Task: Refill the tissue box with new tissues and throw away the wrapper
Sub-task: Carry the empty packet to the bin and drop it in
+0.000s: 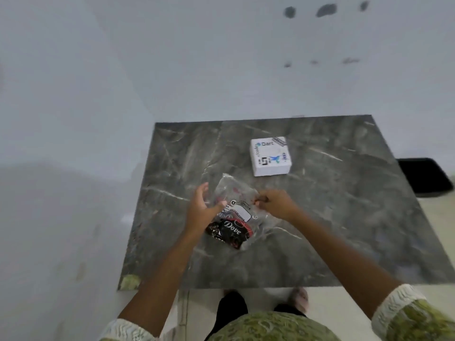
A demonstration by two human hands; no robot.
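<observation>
A clear plastic wrapper (236, 193) with a white label and a dark "Dove" print lies on the grey marble table (332, 230). My left hand (200, 205) rests on the wrapper's left edge, thumb across the plastic, fingers spread upward. My right hand (275, 201) pinches the wrapper's right edge with closed fingers. A white square tissue box (269, 156) printed "Dart" stands further back on the table, apart from both hands. No loose tissues are visible.
White walls close off the table's back and left sides. A black object (423, 174) lies on the floor past the table's right edge. My feet (298, 297) show below the table's front edge.
</observation>
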